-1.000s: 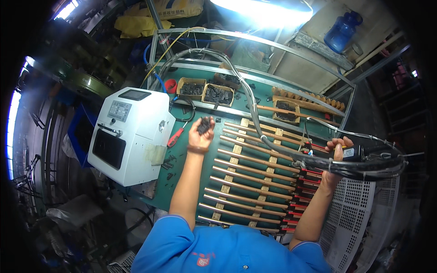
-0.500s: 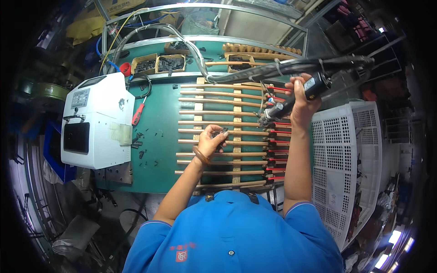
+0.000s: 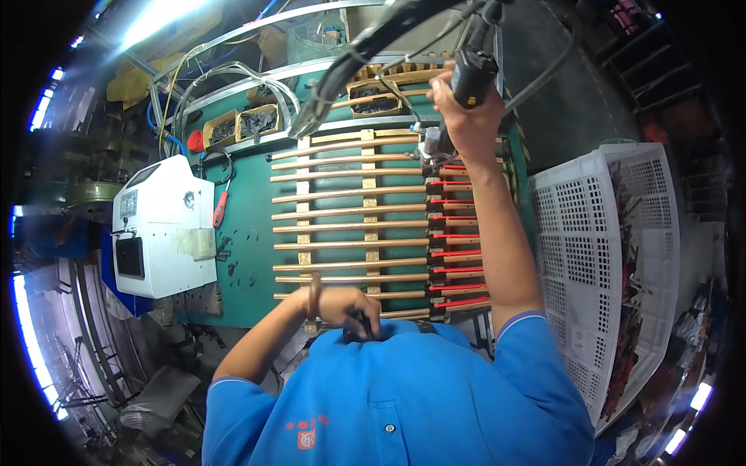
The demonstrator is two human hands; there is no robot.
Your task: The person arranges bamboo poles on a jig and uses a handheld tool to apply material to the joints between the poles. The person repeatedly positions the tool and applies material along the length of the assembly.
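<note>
Head view: the right grip point(image 3: 468, 123) is wrapped around a black tool point(image 3: 475, 76) by the counter's point(image 3: 249, 203) far right corner, nose near the copper rods point(image 3: 334, 212) lying left to right. The left grip point(image 3: 346, 305), near edge, is farther; can't tell if it's closed.

The green desk point(image 3: 250, 203) carries a white boxy machine point(image 3: 159, 233) at its left end, a red-handled screwdriver point(image 3: 221, 208) and scattered dark pieces point(image 3: 224, 253) beside it, two pale strips point(image 3: 304, 257) under copper-coloured rods point(image 3: 342, 228), and open cartons point(image 3: 260, 137) farther back.
</note>
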